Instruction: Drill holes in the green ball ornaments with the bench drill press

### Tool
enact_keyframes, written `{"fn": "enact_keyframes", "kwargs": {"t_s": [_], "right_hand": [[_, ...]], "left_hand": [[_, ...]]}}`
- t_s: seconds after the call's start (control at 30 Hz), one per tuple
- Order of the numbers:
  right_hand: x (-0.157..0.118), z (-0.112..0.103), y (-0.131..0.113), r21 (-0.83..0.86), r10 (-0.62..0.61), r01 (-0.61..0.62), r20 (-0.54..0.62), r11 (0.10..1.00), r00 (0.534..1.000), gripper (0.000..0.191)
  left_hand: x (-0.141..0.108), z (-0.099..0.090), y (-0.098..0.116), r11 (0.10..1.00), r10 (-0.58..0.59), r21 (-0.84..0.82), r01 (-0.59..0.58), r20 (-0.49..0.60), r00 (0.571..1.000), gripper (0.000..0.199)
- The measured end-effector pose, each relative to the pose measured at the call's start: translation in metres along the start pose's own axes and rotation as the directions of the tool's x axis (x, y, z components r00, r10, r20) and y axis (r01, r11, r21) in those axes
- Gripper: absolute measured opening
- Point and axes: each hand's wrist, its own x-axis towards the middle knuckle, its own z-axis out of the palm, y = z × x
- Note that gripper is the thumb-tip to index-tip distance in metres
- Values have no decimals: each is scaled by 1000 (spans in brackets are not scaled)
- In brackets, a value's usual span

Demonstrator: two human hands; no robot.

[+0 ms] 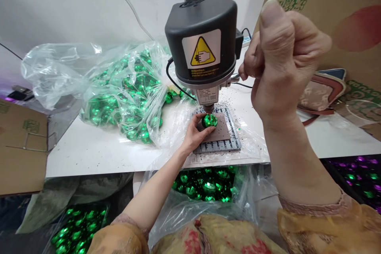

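Holding mirror ball (209,120) in left hand (194,133)

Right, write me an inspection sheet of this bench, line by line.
surface: white tabletop, dark specks scattered on it.
job's things: green mirror ball on brown pad, slotted metal base, under bench drill.
clutter: plastic bags of green balls; handbag.
hands: left hand cups the ball; right hand raised in a fist beside the drill.
cables: black cable from the drill; white cable by the wall.
surroundings: cardboard sheets; tray of green balls below.
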Motion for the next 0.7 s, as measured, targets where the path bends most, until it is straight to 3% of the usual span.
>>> {"fn": "enact_keyframes", "kwargs": {"t_s": [0.17, 0.5, 0.7], "right_hand": [[9, 1, 2, -101, 18, -17, 11, 995, 1000, 50], [32, 7, 5, -109, 218, -214, 25, 971, 976, 49], [28, 6, 7, -41, 146, -144, 38, 989, 989, 47]], "left_hand": [[0, 2, 2, 1000, 13, -2, -13, -15, 1000, 56], [-7, 3, -4, 996, 91, 2, -92, 48, 995, 58], [-8, 3, -7, 996, 85, -15, -84, 80, 993, 60]]}}
